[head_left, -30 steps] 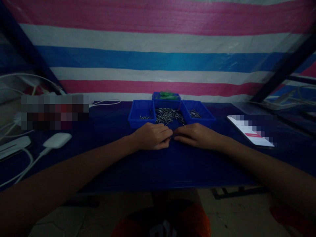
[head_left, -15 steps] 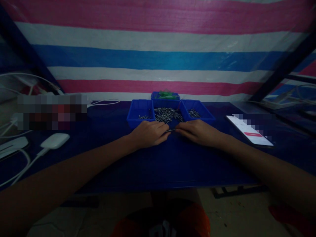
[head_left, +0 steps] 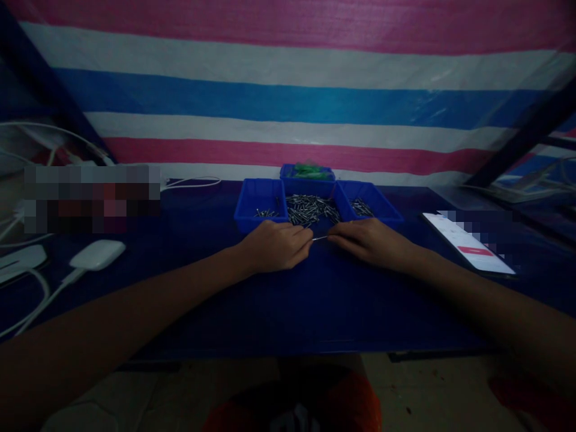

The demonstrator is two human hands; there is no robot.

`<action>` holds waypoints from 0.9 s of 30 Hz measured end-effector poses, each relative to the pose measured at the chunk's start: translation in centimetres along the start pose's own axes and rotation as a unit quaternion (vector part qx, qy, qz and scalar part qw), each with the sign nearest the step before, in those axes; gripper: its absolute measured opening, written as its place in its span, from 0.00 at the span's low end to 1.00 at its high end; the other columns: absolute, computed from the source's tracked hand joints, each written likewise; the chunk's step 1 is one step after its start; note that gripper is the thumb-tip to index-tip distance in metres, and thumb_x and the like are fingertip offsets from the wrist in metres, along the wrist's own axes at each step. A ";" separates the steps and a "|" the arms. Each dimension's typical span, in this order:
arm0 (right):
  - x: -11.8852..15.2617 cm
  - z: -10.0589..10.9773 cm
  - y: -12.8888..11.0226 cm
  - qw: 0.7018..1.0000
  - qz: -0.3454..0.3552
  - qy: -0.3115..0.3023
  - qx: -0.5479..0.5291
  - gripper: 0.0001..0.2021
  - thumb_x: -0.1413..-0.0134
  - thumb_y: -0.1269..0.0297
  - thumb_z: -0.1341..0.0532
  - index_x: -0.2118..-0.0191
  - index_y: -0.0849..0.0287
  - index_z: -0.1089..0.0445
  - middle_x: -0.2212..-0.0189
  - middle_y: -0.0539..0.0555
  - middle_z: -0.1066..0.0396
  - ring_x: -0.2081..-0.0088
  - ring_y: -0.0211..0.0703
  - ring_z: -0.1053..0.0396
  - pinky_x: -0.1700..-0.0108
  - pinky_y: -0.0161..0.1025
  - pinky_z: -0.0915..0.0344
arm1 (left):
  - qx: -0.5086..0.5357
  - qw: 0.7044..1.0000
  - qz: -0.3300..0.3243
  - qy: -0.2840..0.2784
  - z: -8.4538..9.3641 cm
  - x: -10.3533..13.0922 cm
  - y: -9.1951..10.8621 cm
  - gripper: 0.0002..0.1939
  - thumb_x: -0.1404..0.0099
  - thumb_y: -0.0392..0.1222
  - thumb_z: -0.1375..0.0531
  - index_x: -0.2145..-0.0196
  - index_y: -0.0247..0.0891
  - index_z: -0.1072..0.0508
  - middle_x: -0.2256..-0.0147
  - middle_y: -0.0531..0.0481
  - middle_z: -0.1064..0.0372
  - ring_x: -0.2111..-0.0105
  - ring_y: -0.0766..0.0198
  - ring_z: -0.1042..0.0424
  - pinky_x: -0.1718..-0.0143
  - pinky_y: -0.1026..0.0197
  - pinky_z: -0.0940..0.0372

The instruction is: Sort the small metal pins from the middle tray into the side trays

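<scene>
Between my hands runs a thin metal pin-like piece [head_left: 320, 238], pinched at one end by my left hand [head_left: 279, 246] and at the other by my right hand [head_left: 371, 240]. Both hands are closed at the fingertips, low over the table just in front of the blue trays. Many small metal pieces [head_left: 310, 209], slim and shiny like screws or pins, lie heaped in the middle tray. Smaller heaps lie in the left tray [head_left: 261, 195] and the right tray [head_left: 371, 201]. The dim light hides the exact kind of the held piece.
A smaller blue tray with green pieces [head_left: 309, 171] stands behind. To the right lies a phone [head_left: 468, 243] with a lit screen. A white charger [head_left: 98, 255] with cables is at the left. Striped sheeting [head_left: 288, 102] hangs behind the blue table [head_left: 288, 306].
The view has shifted slightly. My hands stay in front of the trays, a little further apart at the fingertips, with more of the thin metal piece showing between them.
</scene>
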State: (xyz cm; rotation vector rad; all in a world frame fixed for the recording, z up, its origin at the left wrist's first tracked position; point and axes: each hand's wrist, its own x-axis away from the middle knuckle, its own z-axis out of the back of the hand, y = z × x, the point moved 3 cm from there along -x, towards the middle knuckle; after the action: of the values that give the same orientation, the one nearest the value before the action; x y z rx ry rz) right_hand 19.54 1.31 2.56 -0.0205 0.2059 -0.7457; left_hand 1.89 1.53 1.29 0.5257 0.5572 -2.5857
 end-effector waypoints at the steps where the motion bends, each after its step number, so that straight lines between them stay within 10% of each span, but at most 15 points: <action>1: 0.0 0.0 -0.1 1.000 0.005 -0.005 -0.003 0.14 0.40 0.61 0.53 0.63 0.61 0.34 0.73 0.53 0.32 0.72 0.37 0.34 0.67 0.35 0.41 | -0.002 1.000 -0.003 0.003 0.0 0.0 0.0 0.12 0.35 0.39 0.55 0.71 0.35 0.35 0.77 0.53 0.34 0.77 0.68 0.34 0.77 0.65 0.45; 12: 0.0 -0.4 -0.4 0.998 0.046 -0.035 -0.020 0.13 0.41 0.62 0.51 0.65 0.62 0.32 0.73 0.52 0.32 0.72 0.35 0.34 0.68 0.33 0.41 | 0.006 1.000 -0.010 0.001 -0.2 0.2 0.1 0.11 0.35 0.40 0.54 0.69 0.36 0.35 0.76 0.54 0.33 0.76 0.68 0.32 0.80 0.66 0.46; 27: 0.5 0.4 -1.9 0.991 0.108 0.078 -0.020 0.13 0.41 0.63 0.51 0.61 0.63 0.32 0.72 0.53 0.32 0.71 0.35 0.35 0.67 0.33 0.40 | -0.003 0.998 -0.022 -0.051 -0.5 0.1 0.2 0.09 0.36 0.41 0.52 0.69 0.36 0.36 0.77 0.54 0.33 0.78 0.68 0.32 0.81 0.66 0.47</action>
State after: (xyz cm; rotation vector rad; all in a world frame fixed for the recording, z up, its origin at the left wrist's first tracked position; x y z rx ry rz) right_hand 18.71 -0.50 3.07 0.0223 0.3658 -0.5277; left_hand 2.04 1.56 0.72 0.3804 0.5460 -2.6345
